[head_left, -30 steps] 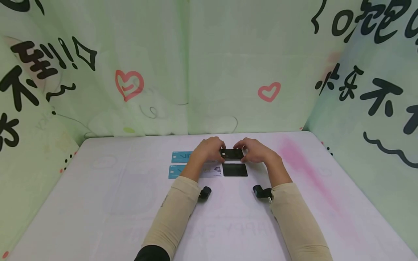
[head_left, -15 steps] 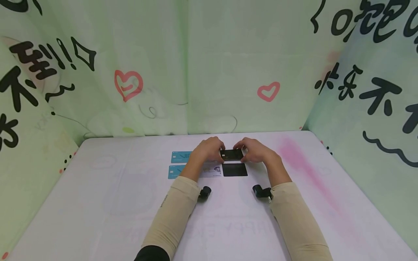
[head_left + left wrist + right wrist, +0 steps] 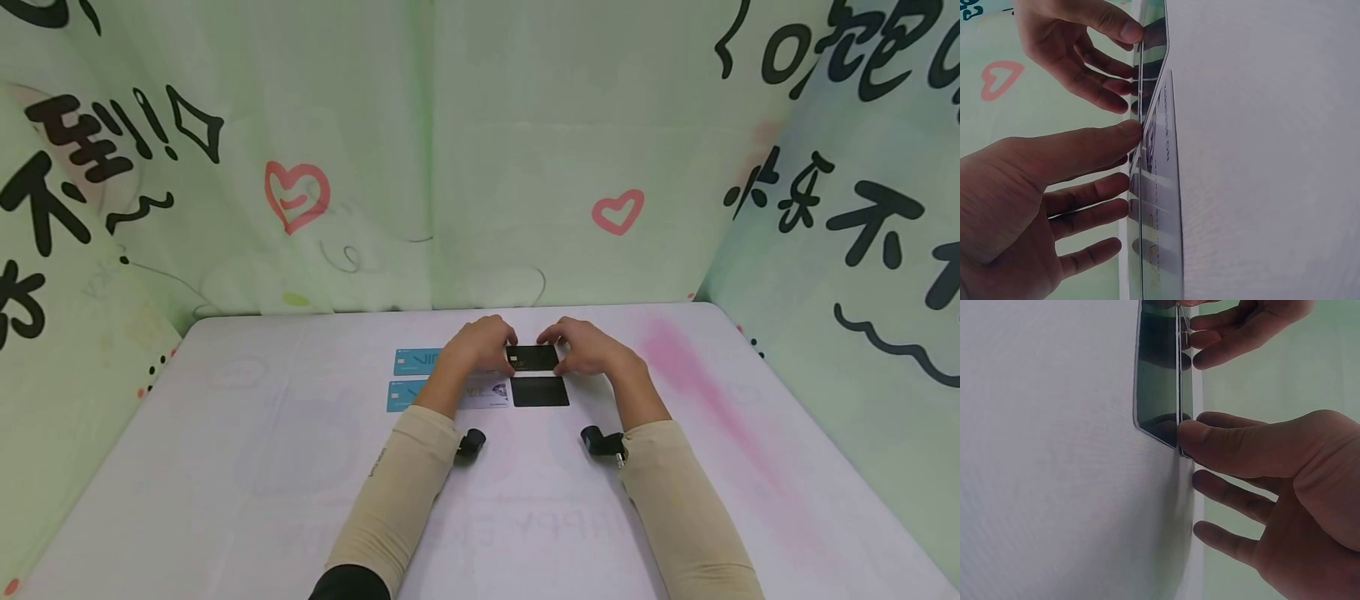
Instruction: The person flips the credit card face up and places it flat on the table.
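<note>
A black card (image 3: 533, 357) with a small chip lies flat in the far row, between my two hands. At its left end my left hand (image 3: 480, 343) has the thumb on the near corner and a finger on the far one. My right hand (image 3: 585, 346) holds the opposite end the same way. Seen from the right wrist, the thumb (image 3: 1197, 437) touches the card's near corner, with the other fingers spread beyond it. A second black card (image 3: 540, 392) lies just nearer. Left of it is a pale printed card (image 3: 486, 394), partly behind my left arm.
Two blue cards, the far one (image 3: 415, 361) and the near one (image 3: 405, 395), lie at the left end of the rows. A white cloth covers the table (image 3: 285, 467). Green curtains (image 3: 510, 125) with hearts and writing hang around it.
</note>
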Action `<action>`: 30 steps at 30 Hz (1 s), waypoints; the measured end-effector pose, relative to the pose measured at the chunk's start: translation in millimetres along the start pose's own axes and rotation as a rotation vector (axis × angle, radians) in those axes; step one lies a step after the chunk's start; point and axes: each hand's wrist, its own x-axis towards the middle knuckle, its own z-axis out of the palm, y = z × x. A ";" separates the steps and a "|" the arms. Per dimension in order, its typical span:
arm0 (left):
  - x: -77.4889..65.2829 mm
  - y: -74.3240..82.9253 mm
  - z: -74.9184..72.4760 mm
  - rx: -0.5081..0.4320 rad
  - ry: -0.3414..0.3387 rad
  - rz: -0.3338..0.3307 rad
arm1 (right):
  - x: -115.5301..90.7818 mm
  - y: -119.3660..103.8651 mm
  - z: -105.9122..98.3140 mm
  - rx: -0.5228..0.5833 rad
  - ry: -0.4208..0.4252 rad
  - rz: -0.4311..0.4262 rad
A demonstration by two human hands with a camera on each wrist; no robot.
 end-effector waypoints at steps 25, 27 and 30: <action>-4.7 0.8 -5.1 0.025 0.022 0.019 | -0.2 -2.4 -1.4 0.006 -0.002 -0.003; -6.0 1.5 -5.3 0.022 0.018 0.015 | -0.7 -3.3 -2.8 0.003 -0.003 -0.012; -7.6 3.0 -5.6 0.020 0.017 0.012 | -1.2 -4.7 -5.6 -0.005 0.002 -0.021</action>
